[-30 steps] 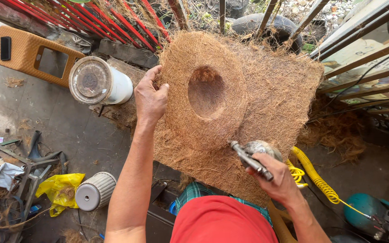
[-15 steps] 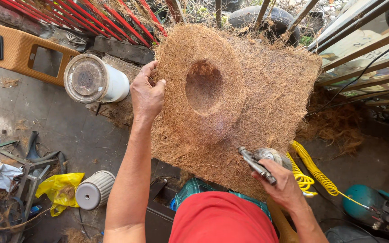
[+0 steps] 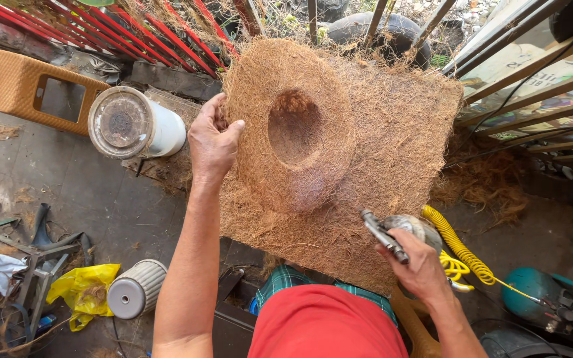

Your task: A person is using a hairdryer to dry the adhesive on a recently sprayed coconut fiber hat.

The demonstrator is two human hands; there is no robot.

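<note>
A brown coconut-fibre sheet (image 3: 379, 152) lies in front of me with a hat-shaped fibre piece (image 3: 286, 126) on it, a deep hollow at its middle. My left hand (image 3: 212, 140) grips the left rim of that hat-shaped piece. My right hand (image 3: 419, 262) is at the sheet's near right corner, shut on a metal air tool (image 3: 392, 235) whose nozzle points up and left. A yellow coiled hose (image 3: 455, 248) runs from the tool to the right.
A white cylindrical container (image 3: 134, 122) lies on its side to the left, beside an orange plastic stool (image 3: 21, 89). A ribbed grey pot (image 3: 135, 288), a yellow bag (image 3: 84, 288) and scrap metal sit lower left. Red bars and wooden rails stand behind. A teal tank (image 3: 532, 298) is at lower right.
My left hand has slid down the hat piece's left rim and pinched it. My right hand with the air tool has shifted slightly right and nearer to me.
</note>
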